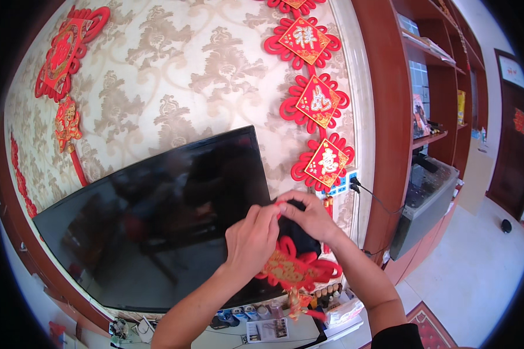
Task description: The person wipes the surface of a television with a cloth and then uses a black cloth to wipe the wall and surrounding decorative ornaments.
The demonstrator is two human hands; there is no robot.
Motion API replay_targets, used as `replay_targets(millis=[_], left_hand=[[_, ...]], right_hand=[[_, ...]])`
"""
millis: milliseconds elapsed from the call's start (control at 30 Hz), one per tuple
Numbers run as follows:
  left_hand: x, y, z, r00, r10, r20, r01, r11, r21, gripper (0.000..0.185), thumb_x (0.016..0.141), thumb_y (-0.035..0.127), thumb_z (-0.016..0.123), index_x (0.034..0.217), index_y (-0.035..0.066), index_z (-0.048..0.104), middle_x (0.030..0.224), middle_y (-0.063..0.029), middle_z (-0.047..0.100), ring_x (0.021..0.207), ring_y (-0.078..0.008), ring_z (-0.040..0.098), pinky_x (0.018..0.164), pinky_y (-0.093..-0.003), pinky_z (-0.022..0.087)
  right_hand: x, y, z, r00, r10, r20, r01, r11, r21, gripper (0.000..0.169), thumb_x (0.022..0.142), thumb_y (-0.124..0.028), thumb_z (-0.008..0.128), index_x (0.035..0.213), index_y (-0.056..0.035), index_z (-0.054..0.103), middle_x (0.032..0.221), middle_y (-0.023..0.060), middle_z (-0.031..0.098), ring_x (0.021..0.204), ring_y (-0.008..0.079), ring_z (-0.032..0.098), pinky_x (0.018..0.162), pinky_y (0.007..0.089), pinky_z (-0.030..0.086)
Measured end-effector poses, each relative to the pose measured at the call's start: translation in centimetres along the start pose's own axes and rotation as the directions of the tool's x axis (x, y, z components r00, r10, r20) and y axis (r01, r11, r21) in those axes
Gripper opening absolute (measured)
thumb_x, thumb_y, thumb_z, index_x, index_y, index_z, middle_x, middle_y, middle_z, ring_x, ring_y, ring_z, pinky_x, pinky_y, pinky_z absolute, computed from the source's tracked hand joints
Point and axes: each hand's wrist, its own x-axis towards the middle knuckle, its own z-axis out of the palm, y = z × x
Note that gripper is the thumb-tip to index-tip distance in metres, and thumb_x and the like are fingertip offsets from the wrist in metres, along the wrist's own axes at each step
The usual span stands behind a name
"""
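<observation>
My left hand (252, 237) and my right hand (312, 216) meet in front of the right edge of the television. Their fingertips pinch a small red cord (280, 204) between them. Below my hands hangs a red Chinese knot ornament (290, 270) with gold patterning, red loops and a red tassel (316, 315) at its lower end. It looks tilted, and my left hand and wrist overlap its left side. Just behind my right hand is a black object (303, 237), partly hidden; its kind I cannot tell.
A large dark television (166, 222) fills the lower left. On the patterned wall, a red knot string (321, 102) hangs above a power strip (343, 185) with plugged cables. A wooden shelf unit (384, 131) rises at right. Cans and a white tray (268, 330) stand on the cabinet below.
</observation>
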Motion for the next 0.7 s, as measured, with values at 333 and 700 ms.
replay_targets(millis=[333, 700], left_hand=[[11.0, -2.8, 3.1, 0.965, -0.127, -0.230, 0.159, 0.979, 0.127, 0.007, 0.085, 0.013, 0.067, 0.091, 0.008, 0.065, 0.074, -0.0085, 0.064, 0.067, -0.0291, 0.064, 0.059, -0.0376, 0.049], [14.7, -5.8, 3.1, 0.977, -0.113, -0.181, 0.181, 0.888, 0.422, 0.013, 0.087, 0.017, 0.061, 0.094, 0.009, 0.068, 0.081, -0.0120, 0.064, 0.071, -0.0335, 0.064, 0.060, -0.0432, 0.048]], right_hand=[[13.4, -0.8, -4.1, 0.969, -0.240, -0.063, 0.231, 0.965, -0.125, 0.020, 0.088, -0.016, 0.067, 0.100, -0.0010, 0.068, 0.086, 0.0083, 0.069, 0.081, 0.0125, 0.063, 0.075, 0.0285, 0.049], [20.4, 0.4, -4.3, 0.971, 0.080, 0.225, -0.129, 0.968, 0.215, 0.026, 0.087, -0.020, 0.064, 0.102, 0.0008, 0.069, 0.102, 0.0063, 0.067, 0.099, 0.0127, 0.058, 0.090, 0.0272, 0.042]])
